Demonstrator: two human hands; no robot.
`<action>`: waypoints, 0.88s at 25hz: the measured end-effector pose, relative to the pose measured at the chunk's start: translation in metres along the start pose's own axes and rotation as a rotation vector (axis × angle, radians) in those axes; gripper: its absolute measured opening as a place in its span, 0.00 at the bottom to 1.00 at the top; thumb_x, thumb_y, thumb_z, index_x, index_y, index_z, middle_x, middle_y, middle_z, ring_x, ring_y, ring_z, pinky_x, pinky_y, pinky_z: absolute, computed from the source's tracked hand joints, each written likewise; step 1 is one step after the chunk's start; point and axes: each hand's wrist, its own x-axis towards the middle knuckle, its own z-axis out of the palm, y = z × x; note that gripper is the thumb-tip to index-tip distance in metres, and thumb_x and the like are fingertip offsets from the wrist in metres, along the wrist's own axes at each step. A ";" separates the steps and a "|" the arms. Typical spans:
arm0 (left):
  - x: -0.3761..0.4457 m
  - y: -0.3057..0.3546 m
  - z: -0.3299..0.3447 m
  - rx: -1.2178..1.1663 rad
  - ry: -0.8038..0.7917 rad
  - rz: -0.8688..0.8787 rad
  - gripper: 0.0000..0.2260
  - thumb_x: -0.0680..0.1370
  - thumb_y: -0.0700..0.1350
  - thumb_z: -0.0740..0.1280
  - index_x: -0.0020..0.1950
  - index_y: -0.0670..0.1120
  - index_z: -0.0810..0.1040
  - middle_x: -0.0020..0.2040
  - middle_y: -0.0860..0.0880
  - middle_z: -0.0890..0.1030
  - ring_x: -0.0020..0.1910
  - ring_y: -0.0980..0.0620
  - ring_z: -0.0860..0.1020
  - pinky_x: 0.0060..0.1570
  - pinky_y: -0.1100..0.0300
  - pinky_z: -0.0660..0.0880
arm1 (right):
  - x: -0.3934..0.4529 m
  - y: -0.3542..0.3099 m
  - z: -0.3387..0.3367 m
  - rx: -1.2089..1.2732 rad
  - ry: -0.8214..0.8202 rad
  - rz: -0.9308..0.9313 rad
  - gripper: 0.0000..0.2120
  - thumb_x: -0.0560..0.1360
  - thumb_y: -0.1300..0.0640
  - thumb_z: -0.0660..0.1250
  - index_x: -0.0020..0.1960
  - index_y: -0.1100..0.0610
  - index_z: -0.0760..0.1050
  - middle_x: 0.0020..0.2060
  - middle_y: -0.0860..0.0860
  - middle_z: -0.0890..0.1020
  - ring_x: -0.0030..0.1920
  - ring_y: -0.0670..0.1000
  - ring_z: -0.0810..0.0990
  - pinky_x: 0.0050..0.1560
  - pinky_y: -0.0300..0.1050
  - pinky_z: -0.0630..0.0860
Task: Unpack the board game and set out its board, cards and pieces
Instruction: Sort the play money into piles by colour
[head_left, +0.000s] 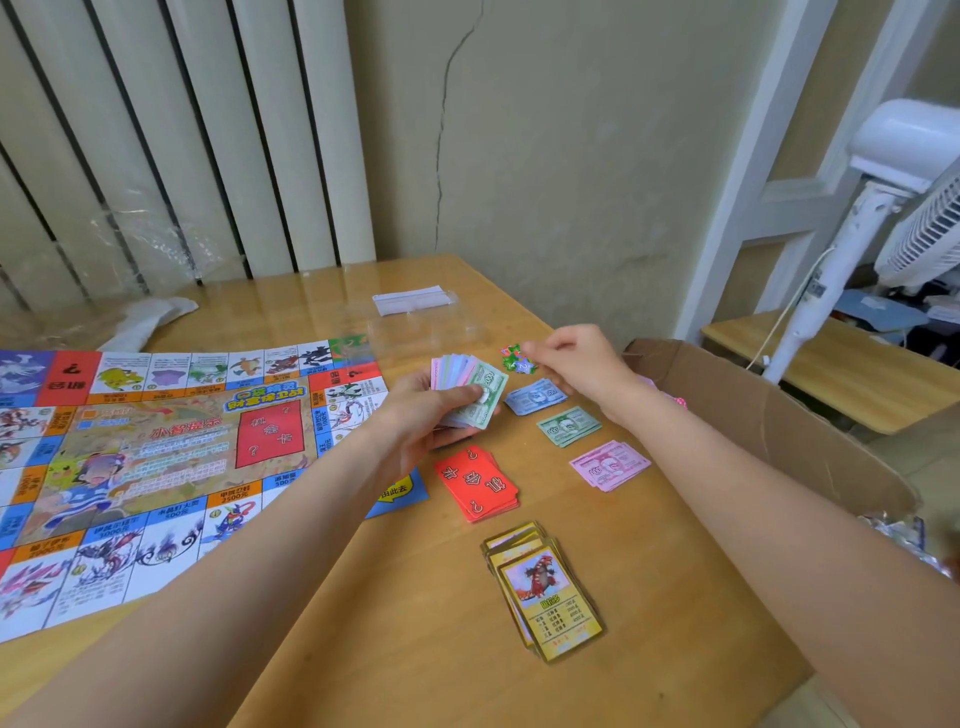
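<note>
Pretty far along with this one, I'd say. The board (156, 467) is already unfolded flat on the worktop (415, 649), off to the left of the left hand (423, 415). That hand's fingers are curled round a fanned wad of play money (467, 387), pink and pale notes with a green one on top.

The right hand (571, 364) is just past it, fingers pinched together right at a small green and multicoloured piece (517, 358). Can't tell if it's actually gripping it or only touching it, and can't tell what the piece is either.

Sorted so far, all on the near side of the right hand: a blue note pile (535, 397), a green note pile (569, 427) and a pink note pile (610, 465), running in a diagonal row. Below the left hand sits the red card stack (478, 486), and nearest to me the yellow card deck (548, 592), slightly fanned.

What's left, by my guess: deal out the rest of the held money and set out the pieces.

Beyond both hands lies a clear zip bag (415, 306). A cardboard box (779, 415) stands open to the right of the right arm. The worktop is glossy wood. Room-wise: a radiator (182, 130) and some crumpled clear plastic (145, 244) at the back left, a cracked wall (571, 130), and a white standing fan (883, 208) on the right.
</note>
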 end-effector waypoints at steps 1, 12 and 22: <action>-0.002 0.000 0.002 0.006 -0.004 -0.008 0.11 0.75 0.36 0.67 0.57 0.43 0.75 0.43 0.45 0.82 0.36 0.55 0.82 0.30 0.65 0.78 | -0.006 -0.007 -0.001 0.101 -0.115 -0.028 0.11 0.73 0.54 0.69 0.38 0.60 0.75 0.30 0.50 0.76 0.31 0.47 0.73 0.31 0.38 0.70; -0.033 0.004 0.025 -0.011 -0.095 -0.023 0.04 0.77 0.35 0.65 0.49 0.42 0.77 0.35 0.47 0.84 0.31 0.55 0.82 0.33 0.62 0.81 | -0.043 -0.006 -0.030 0.107 -0.235 -0.053 0.08 0.71 0.69 0.69 0.50 0.63 0.77 0.29 0.54 0.77 0.22 0.40 0.73 0.24 0.31 0.68; -0.040 -0.002 0.025 0.066 -0.056 -0.018 0.12 0.76 0.35 0.65 0.60 0.38 0.75 0.33 0.47 0.84 0.30 0.56 0.82 0.31 0.65 0.79 | -0.028 0.038 -0.014 -0.113 0.113 0.130 0.04 0.69 0.63 0.72 0.42 0.57 0.79 0.36 0.53 0.79 0.33 0.48 0.76 0.37 0.38 0.73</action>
